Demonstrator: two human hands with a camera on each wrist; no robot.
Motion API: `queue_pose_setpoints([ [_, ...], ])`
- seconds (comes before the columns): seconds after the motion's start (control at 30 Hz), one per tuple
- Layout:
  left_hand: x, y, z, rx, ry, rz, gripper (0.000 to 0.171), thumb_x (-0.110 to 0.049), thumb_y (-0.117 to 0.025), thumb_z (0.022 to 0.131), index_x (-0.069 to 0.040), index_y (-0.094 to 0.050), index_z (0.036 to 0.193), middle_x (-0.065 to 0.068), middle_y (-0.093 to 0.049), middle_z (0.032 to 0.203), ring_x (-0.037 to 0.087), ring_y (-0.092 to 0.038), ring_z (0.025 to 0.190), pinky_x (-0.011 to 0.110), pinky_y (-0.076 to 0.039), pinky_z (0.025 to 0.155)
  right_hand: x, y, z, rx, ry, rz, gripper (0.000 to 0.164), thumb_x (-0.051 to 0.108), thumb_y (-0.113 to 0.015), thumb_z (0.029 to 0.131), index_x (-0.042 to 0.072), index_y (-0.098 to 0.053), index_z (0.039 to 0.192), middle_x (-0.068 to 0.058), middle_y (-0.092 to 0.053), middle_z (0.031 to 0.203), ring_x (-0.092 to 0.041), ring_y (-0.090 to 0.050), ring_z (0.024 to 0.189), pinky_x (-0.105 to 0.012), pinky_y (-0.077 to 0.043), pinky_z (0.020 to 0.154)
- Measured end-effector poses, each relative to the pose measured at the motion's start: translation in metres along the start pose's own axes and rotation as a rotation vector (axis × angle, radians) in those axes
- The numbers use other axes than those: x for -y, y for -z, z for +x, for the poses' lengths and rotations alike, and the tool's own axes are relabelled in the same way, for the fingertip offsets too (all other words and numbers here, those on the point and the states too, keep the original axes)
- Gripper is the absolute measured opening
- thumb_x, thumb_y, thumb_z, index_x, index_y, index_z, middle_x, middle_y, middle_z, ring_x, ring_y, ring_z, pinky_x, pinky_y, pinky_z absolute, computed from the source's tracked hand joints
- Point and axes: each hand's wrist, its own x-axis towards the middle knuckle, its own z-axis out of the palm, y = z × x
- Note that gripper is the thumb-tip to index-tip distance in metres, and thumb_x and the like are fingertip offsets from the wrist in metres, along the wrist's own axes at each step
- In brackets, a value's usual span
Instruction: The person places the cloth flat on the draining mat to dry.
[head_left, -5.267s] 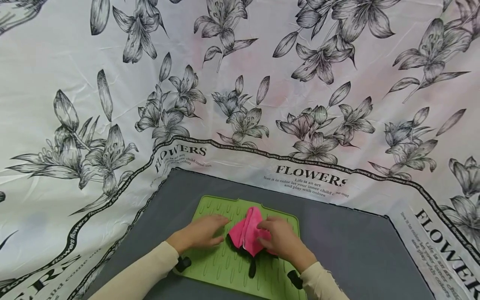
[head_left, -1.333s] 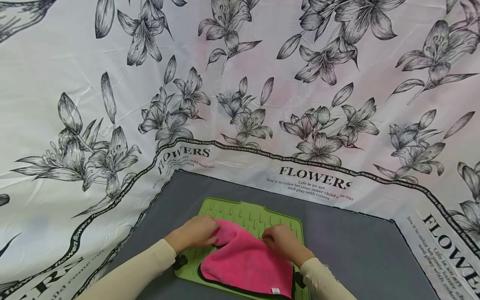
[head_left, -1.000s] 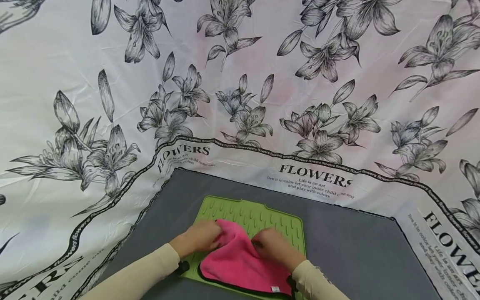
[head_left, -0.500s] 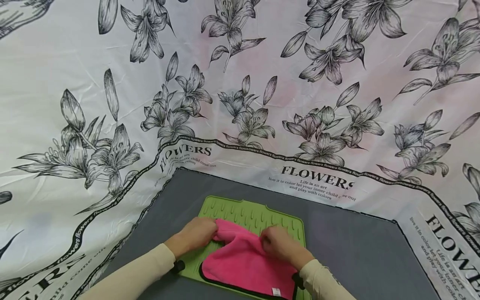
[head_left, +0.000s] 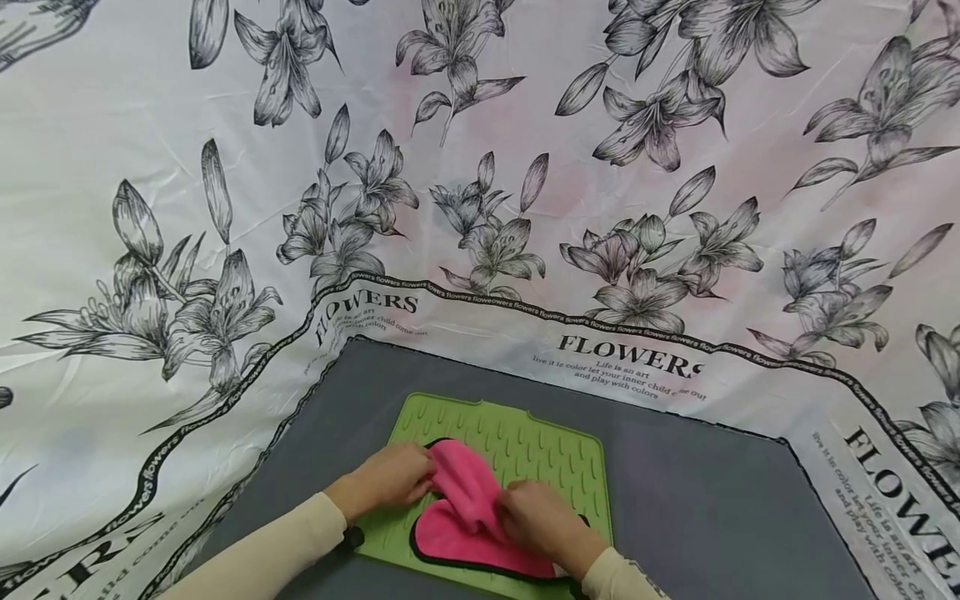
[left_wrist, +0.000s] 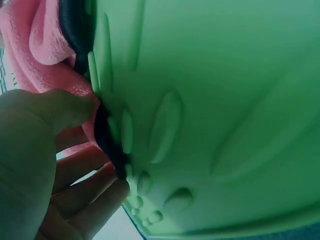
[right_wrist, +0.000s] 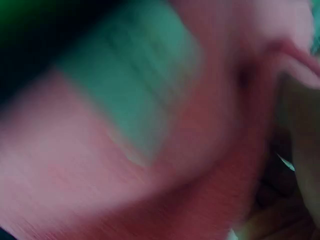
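A pink plush cloth (head_left: 468, 533) with black edging lies bunched and folded over the green ridged mat (head_left: 517, 433). At its upper left edge my left hand (head_left: 393, 475) pinches the cloth between thumb and fingers; the left wrist view shows the thumb (left_wrist: 70, 107) on the pink side beside the dark border (left_wrist: 107, 137). My right hand (head_left: 540, 521) grips the cloth's right part, fingers curled into a fold. A pale label (right_wrist: 140, 75) on the cloth fills much of the blurred right wrist view, where the right hand (right_wrist: 295, 150) shows only at the edge.
The mat lies on a grey table surface (head_left: 697, 500). A white sheet (head_left: 480, 208) printed with flowers and lettering surrounds the table at the back and sides. Dark wrist straps (head_left: 352, 537) show below the cream sleeves (head_left: 277, 542).
The cloth, bunched at first, was spread wider and is now drawn together again. My right hand has moved left and toward me with its part; my left hand stays near the upper left edge.
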Motion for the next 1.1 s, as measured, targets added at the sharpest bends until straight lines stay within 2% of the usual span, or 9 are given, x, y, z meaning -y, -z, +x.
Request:
queue_pose_setpoints([
  [0.1, 0.0, -0.002, -0.006, -0.016, 0.01, -0.026, 0.03, -0.023, -0.069, 0.095, -0.022, -0.054, 0.069, -0.012, -0.047, 0.067, 0.001, -0.033, 0.058, 0.02, -0.031, 0.055, 0.001, -0.006, 0.002, -0.008, 0.036, 0.052, 0.029, 0.0, -0.068, 0.08, 0.02, -0.054, 0.064, 0.012, -0.045, 0.057, 0.001, -0.034, 0.053, -0.014, -0.029, 0.05],
  [0.27, 0.005, 0.008, -0.002, -0.019, 0.015, -0.043, 0.031, -0.015, -0.065, 0.094, -0.022, -0.05, 0.067, -0.012, -0.045, 0.067, 0.002, -0.031, 0.059, 0.021, -0.029, 0.055, -0.015, 0.009, 0.006, -0.062, 0.069, 0.122, 0.025, -0.008, -0.066, 0.075, 0.016, -0.065, 0.069, 0.008, -0.057, 0.063, 0.001, -0.043, 0.058, -0.014, -0.037, 0.053],
  [0.37, 0.005, 0.014, -0.001, -0.033, 0.033, -0.044, 0.03, -0.015, -0.063, 0.095, -0.022, -0.051, 0.069, -0.011, -0.05, 0.069, 0.002, -0.035, 0.059, 0.022, -0.032, 0.053, -0.025, 0.013, 0.008, -0.084, 0.02, 0.122, 0.022, -0.009, -0.065, 0.078, 0.012, -0.071, 0.076, 0.004, -0.065, 0.07, -0.001, -0.051, 0.063, -0.017, -0.044, 0.057],
  [0.53, 0.002, 0.016, 0.005, -0.03, 0.057, -0.02, 0.028, -0.014, -0.065, 0.092, -0.021, -0.051, 0.069, -0.009, -0.051, 0.069, 0.005, -0.037, 0.06, 0.024, -0.034, 0.054, -0.037, 0.007, 0.012, -0.038, -0.071, 0.1, 0.02, -0.005, -0.067, 0.084, 0.011, -0.068, 0.072, 0.011, -0.05, 0.062, 0.0, -0.037, 0.057, -0.018, -0.034, 0.053],
  [0.6, 0.0, 0.013, 0.007, -0.035, 0.045, -0.012, 0.027, -0.014, -0.066, 0.092, -0.02, -0.053, 0.068, -0.01, -0.051, 0.068, 0.005, -0.039, 0.06, 0.024, -0.036, 0.055, -0.037, 0.001, 0.014, -0.009, -0.071, 0.099, 0.021, 0.001, -0.07, 0.085, 0.014, -0.066, 0.069, 0.013, -0.044, 0.06, 0.0, -0.032, 0.055, -0.018, -0.031, 0.051],
  [0.7, -0.003, 0.005, 0.008, -0.038, 0.018, 0.0, 0.027, -0.017, -0.065, 0.093, -0.021, -0.055, 0.069, -0.011, -0.05, 0.066, 0.003, -0.042, 0.059, 0.022, -0.037, 0.055, -0.03, -0.006, 0.015, 0.025, -0.05, 0.111, 0.022, 0.006, -0.072, 0.086, 0.017, -0.065, 0.069, 0.014, -0.049, 0.06, 0.002, -0.037, 0.054, -0.017, -0.035, 0.052],
  [0.77, -0.005, 0.002, 0.007, -0.044, 0.005, -0.002, 0.027, -0.017, -0.064, 0.094, -0.02, -0.055, 0.069, -0.011, -0.05, 0.065, 0.003, -0.042, 0.058, 0.021, -0.037, 0.055, -0.025, -0.008, 0.017, 0.043, -0.044, 0.116, 0.025, 0.006, -0.071, 0.087, 0.018, -0.062, 0.067, 0.015, -0.044, 0.058, 0.002, -0.035, 0.053, -0.017, -0.032, 0.051],
  [0.9, -0.01, -0.001, 0.006, -0.06, 0.023, 0.026, 0.027, -0.019, -0.064, 0.096, -0.021, -0.059, 0.07, -0.009, -0.055, 0.069, 0.005, -0.05, 0.06, 0.022, -0.041, 0.056, -0.015, -0.009, 0.021, 0.075, -0.016, 0.098, 0.031, 0.006, -0.068, 0.089, 0.019, -0.055, 0.065, 0.015, -0.041, 0.059, 0.001, -0.032, 0.054, -0.016, -0.029, 0.051],
  [1.1, -0.019, -0.004, 0.006, -0.068, 0.072, 0.09, 0.022, -0.021, -0.068, 0.095, -0.02, -0.066, 0.072, -0.006, -0.06, 0.076, 0.012, -0.061, 0.07, 0.026, -0.049, 0.06, -0.007, -0.018, 0.023, 0.056, -0.005, 0.09, 0.027, 0.013, -0.067, 0.095, 0.023, -0.058, 0.071, 0.015, -0.048, 0.063, 0.003, -0.039, 0.056, -0.014, -0.034, 0.053],
])
